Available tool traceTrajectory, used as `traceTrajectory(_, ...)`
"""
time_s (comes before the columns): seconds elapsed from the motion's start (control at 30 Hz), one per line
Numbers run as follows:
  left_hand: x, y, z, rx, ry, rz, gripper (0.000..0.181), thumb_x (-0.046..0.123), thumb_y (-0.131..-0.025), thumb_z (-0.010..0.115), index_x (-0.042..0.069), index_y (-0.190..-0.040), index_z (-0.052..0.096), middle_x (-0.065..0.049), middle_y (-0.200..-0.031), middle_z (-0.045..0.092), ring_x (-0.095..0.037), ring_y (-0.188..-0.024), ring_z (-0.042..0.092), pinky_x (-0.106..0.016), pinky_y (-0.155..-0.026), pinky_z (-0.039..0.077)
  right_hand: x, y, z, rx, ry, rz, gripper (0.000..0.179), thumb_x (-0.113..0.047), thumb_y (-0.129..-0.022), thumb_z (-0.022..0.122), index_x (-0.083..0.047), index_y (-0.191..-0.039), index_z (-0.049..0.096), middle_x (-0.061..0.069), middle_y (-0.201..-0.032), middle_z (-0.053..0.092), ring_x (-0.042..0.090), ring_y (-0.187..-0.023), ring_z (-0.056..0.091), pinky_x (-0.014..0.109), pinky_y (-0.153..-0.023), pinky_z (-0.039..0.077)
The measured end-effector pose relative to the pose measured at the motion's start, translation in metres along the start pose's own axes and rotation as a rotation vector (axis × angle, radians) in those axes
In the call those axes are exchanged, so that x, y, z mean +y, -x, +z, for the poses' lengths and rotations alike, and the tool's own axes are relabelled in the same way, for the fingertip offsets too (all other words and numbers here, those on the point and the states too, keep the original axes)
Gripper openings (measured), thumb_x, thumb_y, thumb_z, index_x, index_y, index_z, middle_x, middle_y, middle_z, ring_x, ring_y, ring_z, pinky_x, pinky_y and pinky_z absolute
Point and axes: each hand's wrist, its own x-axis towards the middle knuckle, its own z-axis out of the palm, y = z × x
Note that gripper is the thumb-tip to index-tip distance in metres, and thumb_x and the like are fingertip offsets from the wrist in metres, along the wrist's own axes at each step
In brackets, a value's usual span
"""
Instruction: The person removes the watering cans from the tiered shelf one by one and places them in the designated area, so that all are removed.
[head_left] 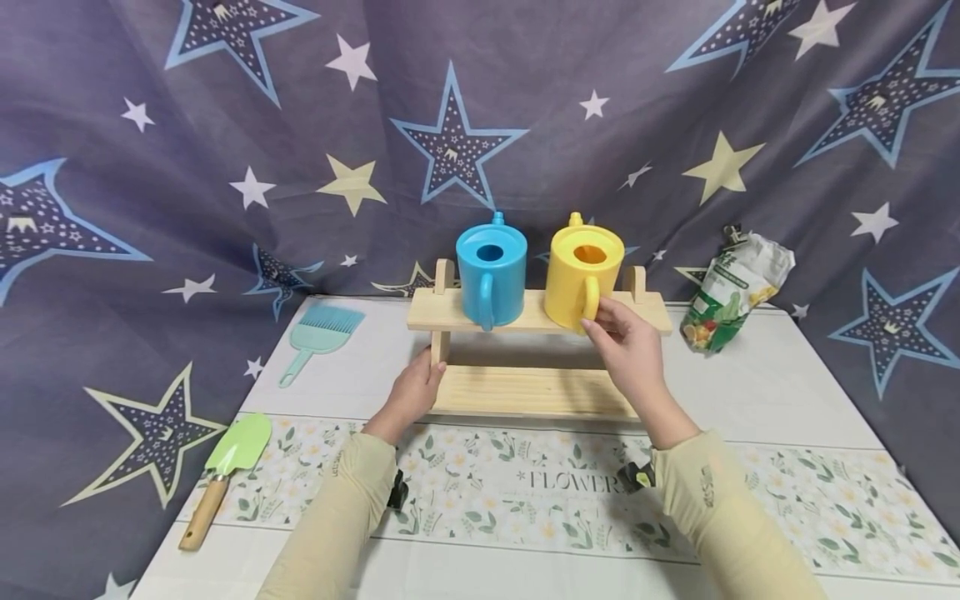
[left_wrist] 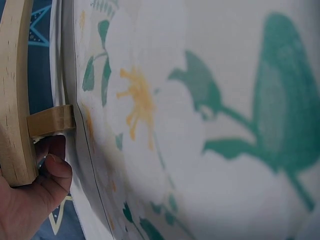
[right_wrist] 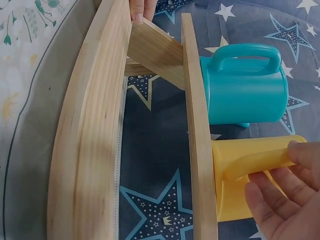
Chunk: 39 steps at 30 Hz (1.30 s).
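A two-tier wooden shelf stands on the table in the head view. On its upper board sit a blue watering can at left and a yellow watering can at right, handles toward me. My right hand pinches the yellow can's handle between thumb and fingers. At the shelf's left end my left hand grips the wooden side support; the left wrist view shows its thumb and fingers around the wood.
A teal brush with dustpan lies at the back left. Nearer on the left is a green trowel with a wooden handle. A clipped bag stands at back right. A starry curtain hangs behind the table.
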Motion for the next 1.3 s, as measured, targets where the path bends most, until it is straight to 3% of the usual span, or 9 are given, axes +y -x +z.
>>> traceTrajectory(0.33,-0.002,-0.001,0.001,0.006,-0.007,0.006,0.049,0.028,-0.107,0.037,0.001,-0.148,0.033,-0.020,-0.136,0.049,-0.035,-0.123,0.051,-0.050,-0.104,0.040,0.000,-0.002,0.000,-0.009,0.065,-0.023,0.029,-0.014,-0.094,0.067,0.000,-0.120,0.065,0.014,-0.104,0.071,0.025,-0.093,0.068,0.039,-0.078,0.057)
traceTrajectory(0.57,-0.003,-0.002,0.001,-0.001,-0.016,0.002,0.051,0.029,-0.107,0.035,0.001,-0.149,0.031,-0.020,-0.139,0.047,-0.036,-0.126,0.049,-0.051,-0.106,0.038,-0.001,0.000,-0.003,-0.008,0.058,-0.029,0.027,-0.013,-0.095,0.066,-0.001,-0.119,0.064,0.014,-0.104,0.071,0.025,-0.092,0.068,0.035,-0.076,0.056)
traceTrajectory(0.9,-0.002,-0.002,0.001,-0.013,-0.005,-0.020,0.052,0.030,-0.107,0.036,0.002,-0.150,0.030,-0.019,-0.140,0.047,-0.036,-0.128,0.048,-0.050,-0.108,0.037,0.003,0.002,-0.008,0.012,0.044,-0.051,0.030,-0.010,-0.095,0.066,-0.001,-0.124,0.064,0.015,-0.105,0.071,0.024,-0.091,0.068,0.009,-0.072,0.049)
traceTrajectory(1.17,-0.002,-0.001,0.000,-0.010,-0.009,-0.019,0.051,0.031,-0.107,0.035,0.002,-0.149,0.031,-0.019,-0.139,0.047,-0.035,-0.127,0.048,-0.050,-0.107,0.037,0.006,0.006,-0.014,0.035,0.035,-0.069,0.033,-0.006,-0.094,0.066,0.001,-0.126,0.064,0.017,-0.106,0.071,0.026,-0.091,0.069,0.008,-0.073,0.050)
traceTrajectory(1.3,-0.002,-0.001,0.000,-0.007,-0.012,-0.005,0.051,0.030,-0.107,0.035,0.001,-0.149,0.031,-0.020,-0.139,0.047,-0.036,-0.127,0.048,-0.051,-0.107,0.037,0.007,0.010,-0.018,0.050,0.040,-0.066,0.033,-0.007,-0.093,0.067,-0.001,-0.126,0.065,0.015,-0.105,0.072,0.019,-0.089,0.068,0.009,-0.071,0.051)
